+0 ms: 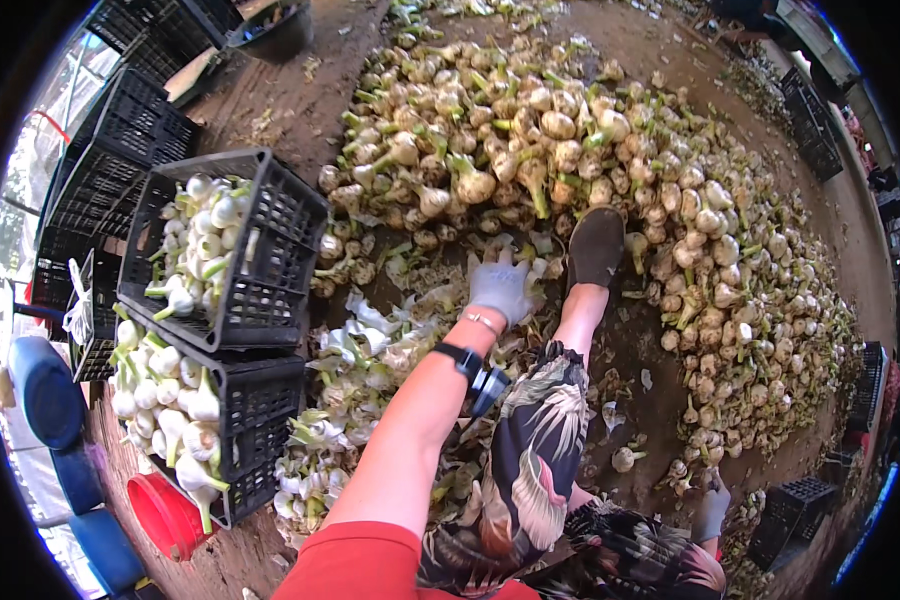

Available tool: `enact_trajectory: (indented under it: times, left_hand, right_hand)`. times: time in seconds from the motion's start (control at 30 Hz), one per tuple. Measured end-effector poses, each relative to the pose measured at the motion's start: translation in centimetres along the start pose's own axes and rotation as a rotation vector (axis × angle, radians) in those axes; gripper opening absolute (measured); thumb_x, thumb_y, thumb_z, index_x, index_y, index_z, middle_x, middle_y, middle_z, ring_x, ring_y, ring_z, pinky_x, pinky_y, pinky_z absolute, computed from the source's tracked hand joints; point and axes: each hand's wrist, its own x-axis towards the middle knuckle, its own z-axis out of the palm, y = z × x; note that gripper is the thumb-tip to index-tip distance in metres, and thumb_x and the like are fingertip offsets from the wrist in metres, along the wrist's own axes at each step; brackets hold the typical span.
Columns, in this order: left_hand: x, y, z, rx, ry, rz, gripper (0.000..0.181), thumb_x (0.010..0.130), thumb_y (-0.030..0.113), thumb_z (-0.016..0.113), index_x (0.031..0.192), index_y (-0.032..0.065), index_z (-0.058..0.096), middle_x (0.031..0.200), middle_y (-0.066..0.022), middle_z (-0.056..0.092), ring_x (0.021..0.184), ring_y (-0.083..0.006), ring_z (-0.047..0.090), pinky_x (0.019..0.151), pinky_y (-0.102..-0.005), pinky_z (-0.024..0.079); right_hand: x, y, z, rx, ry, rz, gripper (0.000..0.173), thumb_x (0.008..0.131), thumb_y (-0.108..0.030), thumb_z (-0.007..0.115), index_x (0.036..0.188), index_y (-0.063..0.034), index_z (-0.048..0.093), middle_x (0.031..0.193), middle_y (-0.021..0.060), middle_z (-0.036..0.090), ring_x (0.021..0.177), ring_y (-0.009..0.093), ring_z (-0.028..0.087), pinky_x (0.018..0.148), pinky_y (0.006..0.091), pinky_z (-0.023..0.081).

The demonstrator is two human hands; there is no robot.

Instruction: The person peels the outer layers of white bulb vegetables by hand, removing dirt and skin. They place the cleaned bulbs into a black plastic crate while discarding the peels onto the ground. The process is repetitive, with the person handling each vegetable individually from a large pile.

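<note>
My left hand [501,286], in a pale grey work glove, reaches palm down over loose garlic peelings [412,315]. Its fingers are spread and nothing shows in its grip. Just beyond the fingertips rises a large heap of untrimmed garlic bulbs [474,180] with short green stems and soiled skins. At the lower right, my right hand [711,504], also gloved, is by the heap's near edge, close to a few bulbs. Small and partly turned away, it does not show whether it holds something. One stray bulb [624,458] lies on the brown floor between my leg and the heap.
At left, a black plastic crate [270,255] of cleaned white bulbs leans tilted above another filled crate [259,427]. A red bucket [166,516] and blue plastic containers [49,390] stand beyond. My shoe [596,247] touches the heap. More crates [791,510] sit at right.
</note>
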Motion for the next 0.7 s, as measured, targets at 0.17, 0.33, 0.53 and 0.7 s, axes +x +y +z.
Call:
enact_trajectory:
  times: [0.17, 0.33, 0.53, 0.7]
  left_hand:
    - [-6.6, -4.9, 5.5, 0.236, -0.113, -0.113, 0.076, 0.084, 0.058, 0.066, 0.150, 0.0227, 0.052, 0.157, -0.0158, 0.043, 0.143, -0.0444, 0.043, 0.117, -0.0676, 0.026]
    - [-28.1, -15.7, 6.5, 0.399, -0.234, -0.285, 0.047, 0.082, 0.012, 0.070, 0.128, 0.0080, 0.061, 0.121, -0.0201, 0.060, 0.107, -0.0340, 0.067, 0.081, -0.0406, 0.057]
    - [-41.4, -14.8, 10.9, 0.385, -0.584, -0.230, 0.040, 0.084, 0.014, 0.068, 0.122, 0.0104, 0.060, 0.125, -0.0179, 0.058, 0.110, -0.0352, 0.067, 0.090, -0.0476, 0.056]
    - [-32.2, -9.9, 6.6, 0.133, -0.178, -0.210, 0.059, 0.083, 0.027, 0.075, 0.135, 0.0063, 0.057, 0.137, -0.0221, 0.055, 0.108, -0.0409, 0.066, 0.093, -0.0479, 0.054]
  right_hand:
    - [-3.5, -1.7, 2.4, 0.187, 0.000, 0.206, 0.040, 0.104, -0.027, 0.064, 0.132, 0.0015, 0.065, 0.100, 0.0049, 0.071, 0.086, 0.016, 0.067, 0.067, 0.0315, 0.055]
    - [-2.6, 0.5, 2.8, 0.151, 0.042, 0.056, 0.038, 0.104, -0.028, 0.064, 0.129, 0.0007, 0.068, 0.104, 0.0070, 0.073, 0.090, 0.017, 0.068, 0.075, 0.0313, 0.055]
    - [-2.4, -0.8, 2.1, 0.014, -0.007, -0.140, 0.041, 0.104, -0.027, 0.065, 0.130, 0.0047, 0.067, 0.114, 0.0098, 0.073, 0.100, 0.016, 0.067, 0.087, 0.0311, 0.053]
    - [-2.5, 1.3, 0.0, 0.214, 0.042, -0.004, 0.035, 0.105, -0.028, 0.062, 0.129, -0.0019, 0.065, 0.097, 0.0077, 0.071, 0.074, 0.018, 0.069, 0.064, 0.0322, 0.055]
